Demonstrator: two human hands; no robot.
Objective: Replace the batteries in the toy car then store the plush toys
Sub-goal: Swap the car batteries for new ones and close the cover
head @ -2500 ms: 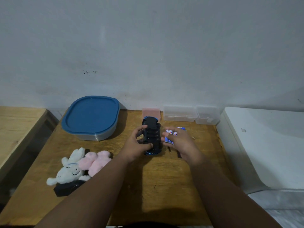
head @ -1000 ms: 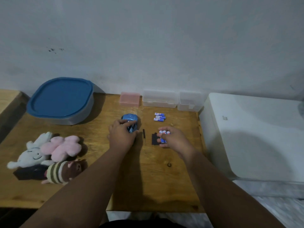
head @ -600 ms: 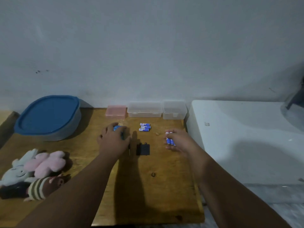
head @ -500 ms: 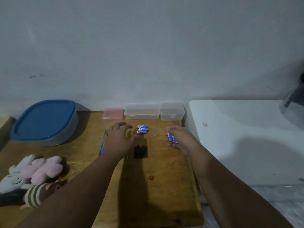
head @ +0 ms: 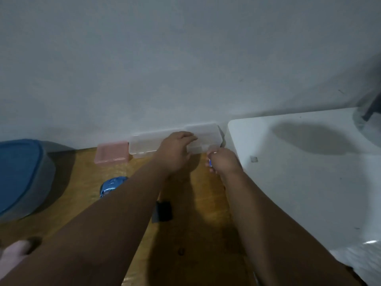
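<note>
The blue toy car [head: 111, 185] lies on the wooden table [head: 82, 193], partly behind my left forearm. Its black battery cover [head: 164, 211] lies loose between my arms. My left hand [head: 175, 153] reaches to the back wall, its fingers resting on the small clear box [head: 206, 139] at the right. My right hand [head: 223, 162] is closed around several blue batteries, of which only a tip shows [head: 209, 162]. A pink plush toy [head: 14, 254] shows at the lower left edge.
A longer clear box [head: 144, 144] and a pink box [head: 111, 154] stand along the wall. A large grey tub with a blue lid [head: 18, 172] sits at the left. A white appliance top [head: 309, 172] borders the table on the right.
My left hand has left the toy car and reached forward onto the small clear box. My right hand moved forward with the batteries. The view has shifted closer and to the right.
</note>
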